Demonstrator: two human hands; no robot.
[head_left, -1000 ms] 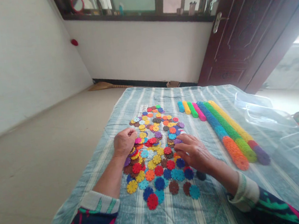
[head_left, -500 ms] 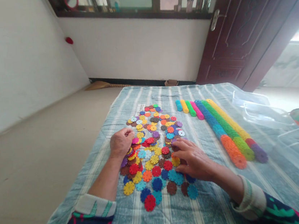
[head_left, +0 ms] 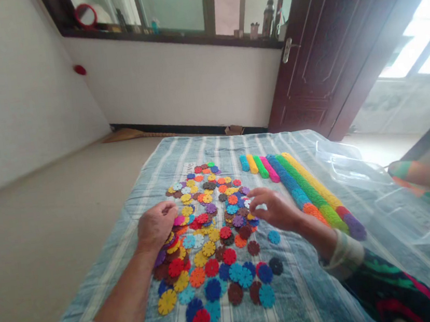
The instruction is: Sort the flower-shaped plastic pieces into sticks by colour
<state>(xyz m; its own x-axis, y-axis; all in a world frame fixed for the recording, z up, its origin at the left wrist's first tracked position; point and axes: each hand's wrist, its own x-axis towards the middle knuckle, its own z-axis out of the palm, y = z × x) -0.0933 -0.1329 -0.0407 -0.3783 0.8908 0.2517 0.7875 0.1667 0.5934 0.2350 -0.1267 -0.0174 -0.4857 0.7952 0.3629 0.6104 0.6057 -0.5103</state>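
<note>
Colourful notched plastic discs (head_left: 209, 249) lie spread in a loose, overlapping heap in the middle of the cloth. At the heap's left edge is my left hand (head_left: 156, 225), its fingers curled together beside a pink disc (head_left: 179, 220); whatever they may hold is hidden. My right hand (head_left: 273, 207) hovers at the right edge, thumb and forefinger apart, tips close to a white disc (head_left: 247, 203). Right of this hand lie long rows of stacked discs, one blue and orange (head_left: 288, 181), one green (head_left: 308, 191) and one yellow (head_left: 311, 180).
Shorter disc rows, including a pink one (head_left: 270, 169), lie farther back. Clear plastic boxes (head_left: 357, 169) stand along the right side. A striped cloth (head_left: 135, 275) covers the table. Beyond are a dark red door (head_left: 314, 49) and a window ledge (head_left: 184, 40).
My right hand has moved from the heap's lower right up toward the white disc. Discs at the lower right, including a black one, now show uncovered. My left hand stays curled at the left edge.
</note>
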